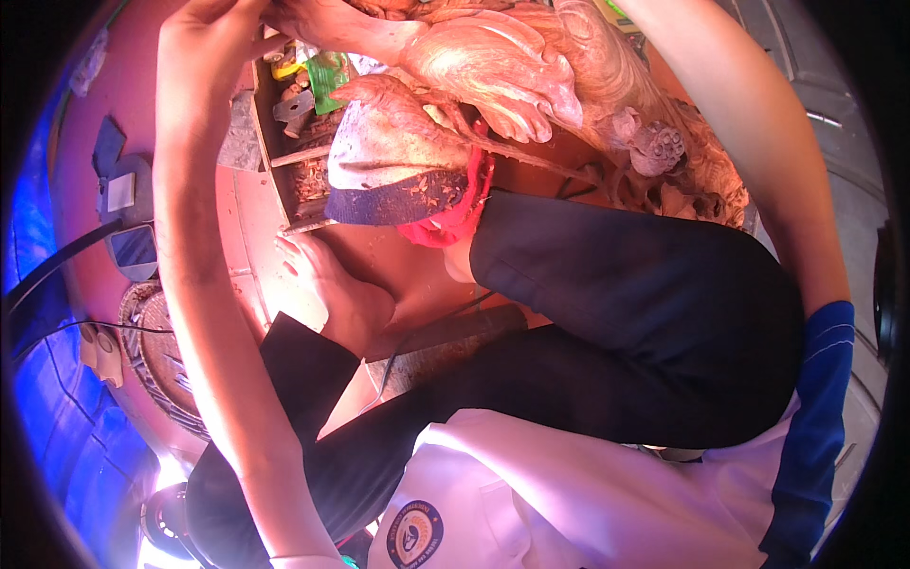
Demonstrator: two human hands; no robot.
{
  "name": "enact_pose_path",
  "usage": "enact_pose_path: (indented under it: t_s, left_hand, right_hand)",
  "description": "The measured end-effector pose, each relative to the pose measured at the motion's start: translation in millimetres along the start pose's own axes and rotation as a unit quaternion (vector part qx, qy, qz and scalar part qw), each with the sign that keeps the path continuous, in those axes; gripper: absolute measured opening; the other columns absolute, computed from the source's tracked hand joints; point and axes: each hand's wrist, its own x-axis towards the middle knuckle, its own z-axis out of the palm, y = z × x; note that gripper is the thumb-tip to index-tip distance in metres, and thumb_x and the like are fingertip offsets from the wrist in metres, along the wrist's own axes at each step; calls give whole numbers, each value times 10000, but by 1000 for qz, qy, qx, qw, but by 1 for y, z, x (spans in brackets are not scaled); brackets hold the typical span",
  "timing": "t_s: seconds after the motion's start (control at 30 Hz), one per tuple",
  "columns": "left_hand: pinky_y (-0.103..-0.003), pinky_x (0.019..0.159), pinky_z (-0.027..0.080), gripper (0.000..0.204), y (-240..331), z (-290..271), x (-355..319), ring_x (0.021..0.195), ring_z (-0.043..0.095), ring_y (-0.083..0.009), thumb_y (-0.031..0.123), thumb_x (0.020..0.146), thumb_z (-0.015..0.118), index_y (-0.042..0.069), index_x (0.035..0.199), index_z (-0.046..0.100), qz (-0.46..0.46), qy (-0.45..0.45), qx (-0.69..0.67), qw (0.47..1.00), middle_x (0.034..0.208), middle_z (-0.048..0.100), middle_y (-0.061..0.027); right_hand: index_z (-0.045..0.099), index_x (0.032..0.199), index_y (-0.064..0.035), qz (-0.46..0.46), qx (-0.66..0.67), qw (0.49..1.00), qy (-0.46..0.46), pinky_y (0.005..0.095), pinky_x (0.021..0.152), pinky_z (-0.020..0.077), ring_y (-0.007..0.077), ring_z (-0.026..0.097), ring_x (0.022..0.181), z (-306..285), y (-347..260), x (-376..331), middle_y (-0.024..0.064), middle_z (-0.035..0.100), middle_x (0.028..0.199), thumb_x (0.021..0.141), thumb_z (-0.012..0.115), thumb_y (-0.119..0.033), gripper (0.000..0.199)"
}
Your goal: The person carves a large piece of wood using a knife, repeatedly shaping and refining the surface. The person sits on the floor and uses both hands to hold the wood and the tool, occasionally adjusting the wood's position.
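A large reddish-brown wood carving (493, 71) fills the top of the head view, with leaf-like curls and a round, pitted seed-pod shape (656, 147). My left hand (213, 14) is at the upper left, beside the carving's left end. The picture's edge cuts off its fingers, so their grip is hidden. My right forearm (749, 123) reaches up along the carving's right side, and the hand is beyond the upper edge. Below the carving, a pale cloth with a dark band (389, 161) and red fabric (455, 213) covers my foot. Wood chips are scattered on it.
Left of the cloth stands a shallow wooden box (275, 180) holding chips, a green packet (327, 81) and grey metal pieces. A round woven basket (142, 318) sits farther left, near a dark cable (62, 256). My bare foot (332, 284) rests beside a dark cylindrical piece (445, 351).
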Motion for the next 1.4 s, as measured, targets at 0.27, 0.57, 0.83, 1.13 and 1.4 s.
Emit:
enact_pose_path:
  t_s: [0.27,0.57,0.83,1.13,1.4]
  left_hand:
    - [-255,713,577,269,10,7,2,810,699,-97,221,1037,645,21,1182,751,27,2,35,999,919,736,-22]
    - [-273,693,584,242,15,-3,0,804,702,-103,221,1035,647,25,1131,750,-7,-64,10,998,907,731,-6]
    - [-245,645,568,298,11,0,1,759,701,-102,245,1040,640,38,1232,734,14,-29,22,999,928,743,-15]
    - [-218,636,551,274,12,-7,-2,770,696,-82,218,1033,649,25,1210,729,-2,-74,6,997,933,743,-9]
    - [-243,656,584,284,0,7,-2,785,698,-94,208,1033,648,12,1224,722,11,24,22,999,928,745,-28]
  right_hand:
    - [713,1074,-12,6,1,1000,4,250,652,538,109,679,798,-5,3,-3,80,751,936,888,791,-121,229]
    - [713,1078,-15,10,8,1000,1,250,662,542,110,681,805,-4,2,-3,81,751,945,890,789,-119,227]
    - [714,1082,-17,12,14,1000,2,250,671,545,111,682,811,-6,-1,0,81,752,952,893,788,-117,226]
    - [715,1086,-19,13,21,1000,6,250,680,549,113,684,818,-10,1,1,82,752,961,896,786,-114,225]
    - [716,1090,-21,13,25,1000,8,249,689,552,114,686,825,-12,-2,6,83,752,968,898,785,-112,223]
